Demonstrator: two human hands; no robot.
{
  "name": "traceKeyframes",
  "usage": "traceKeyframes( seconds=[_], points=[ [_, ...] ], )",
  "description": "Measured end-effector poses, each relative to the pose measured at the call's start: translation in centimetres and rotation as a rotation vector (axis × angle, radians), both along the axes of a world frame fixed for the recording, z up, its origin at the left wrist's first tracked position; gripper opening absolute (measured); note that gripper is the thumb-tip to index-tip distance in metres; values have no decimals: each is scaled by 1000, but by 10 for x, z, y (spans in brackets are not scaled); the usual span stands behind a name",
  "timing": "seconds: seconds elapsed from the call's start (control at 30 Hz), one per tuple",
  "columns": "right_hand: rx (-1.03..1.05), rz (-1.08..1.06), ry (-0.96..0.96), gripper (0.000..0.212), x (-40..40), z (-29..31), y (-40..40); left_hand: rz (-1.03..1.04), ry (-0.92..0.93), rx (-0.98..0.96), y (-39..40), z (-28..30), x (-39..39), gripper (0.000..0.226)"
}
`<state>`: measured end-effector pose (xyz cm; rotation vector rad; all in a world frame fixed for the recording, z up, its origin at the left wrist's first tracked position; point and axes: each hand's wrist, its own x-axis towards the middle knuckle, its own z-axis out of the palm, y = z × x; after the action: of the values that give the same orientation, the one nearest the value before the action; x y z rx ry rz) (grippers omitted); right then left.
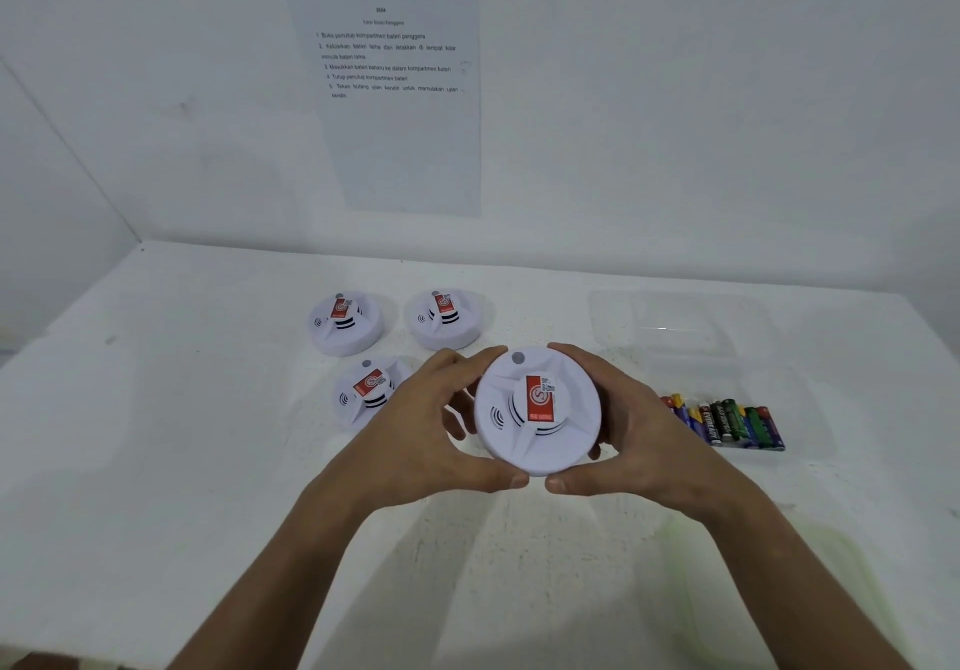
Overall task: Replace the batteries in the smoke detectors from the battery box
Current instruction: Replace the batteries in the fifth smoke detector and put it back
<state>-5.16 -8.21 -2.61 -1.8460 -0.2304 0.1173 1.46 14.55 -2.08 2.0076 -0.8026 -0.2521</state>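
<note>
I hold a white round smoke detector [537, 427] with a red label, lifted above the table and tilted toward me. My left hand [441, 435] grips its left rim, thumb under the near edge. On the opposite rim my right hand [623, 425] grips it the same way. Three more white detectors lie on the table: one at the back left [345, 323], one at the back middle [447, 318] and one [363, 394] partly hidden behind my left hand. A row of several batteries [727, 420] lies in a clear box at the right.
A clear plastic container [685, 323] stands at the back right of the white table [156, 461]. A printed instruction sheet [400, 97] hangs on the white wall behind. A side wall closes the table's left end.
</note>
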Motion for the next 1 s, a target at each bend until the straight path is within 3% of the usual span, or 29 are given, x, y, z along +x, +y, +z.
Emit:
traceKeyframes(
  seconds=[1.0],
  points=[
    [-27,-55,-12,97,2,-6,-3,-31,9,0,-7,-1,8,82]
  ],
)
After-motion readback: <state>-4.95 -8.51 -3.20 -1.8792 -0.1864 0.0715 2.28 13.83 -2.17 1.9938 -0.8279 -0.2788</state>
